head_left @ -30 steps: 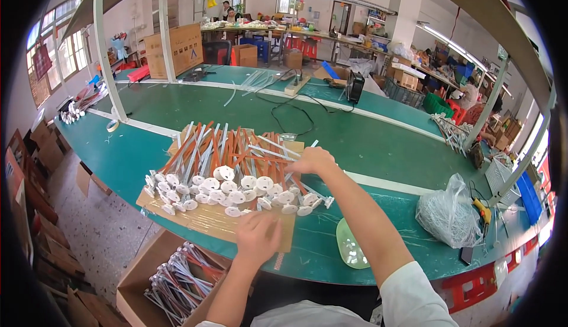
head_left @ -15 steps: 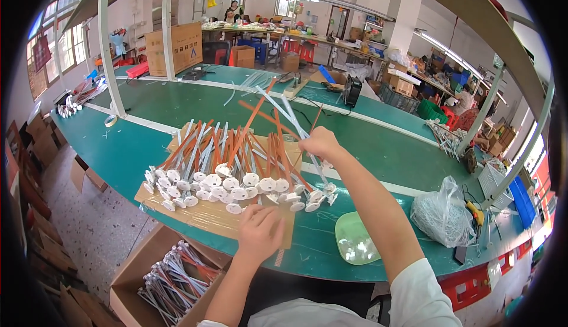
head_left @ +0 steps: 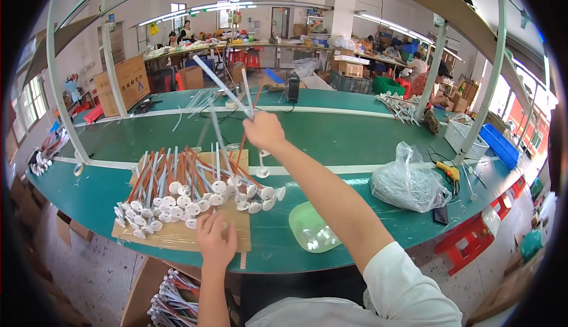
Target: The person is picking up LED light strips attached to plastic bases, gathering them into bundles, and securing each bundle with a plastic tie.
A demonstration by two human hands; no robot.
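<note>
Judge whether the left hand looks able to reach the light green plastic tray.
Probably yes: nothing visible stands between the left hand and the tray, though the right forearm covers part of its right side.

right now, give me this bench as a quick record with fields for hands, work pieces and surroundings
right hand: raised above the green table, gripping thin grey and orange-brown strips
left hand: at the pile's near edge, contact unclear
pile: white round discs on similar strips, lying on flat brown cardboard
right of pile: pale green plastic tray
farther right: clear plastic bag stuffed with thin pale strands
below table edge: brown cardboard box holding more strips
</note>
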